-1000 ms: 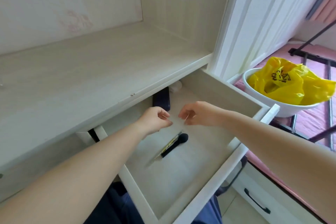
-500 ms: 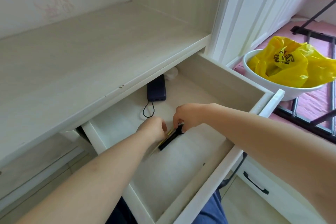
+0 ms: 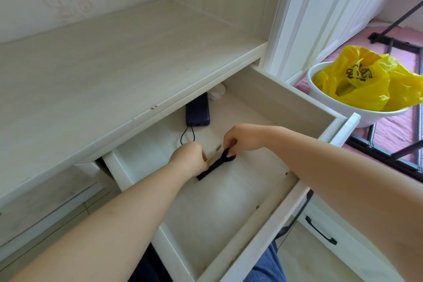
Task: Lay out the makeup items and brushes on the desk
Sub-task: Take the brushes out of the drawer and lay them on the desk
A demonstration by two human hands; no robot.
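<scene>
2 hands reach into the open drawer (image 3: 258, 96) for the brushes.

We pinch the black makeup brush (image 3: 215, 163) at its head with our right hand (image 3: 243, 137); our left hand (image 3: 188, 159) curls around a thin yellow-tipped item, barely visible. Lifted carelessly, either could slip back, short of the desk (image 3: 109, 71).

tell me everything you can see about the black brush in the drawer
The black makeup brush is slim with a matte dark handle and a rounded dark head. It lies flat and diagonal on the pale floor of the open drawer, head toward the right. The right hand pinches its head end; the left hand covers the handle's near side, beside a thin yellowish item barely showing.
</scene>
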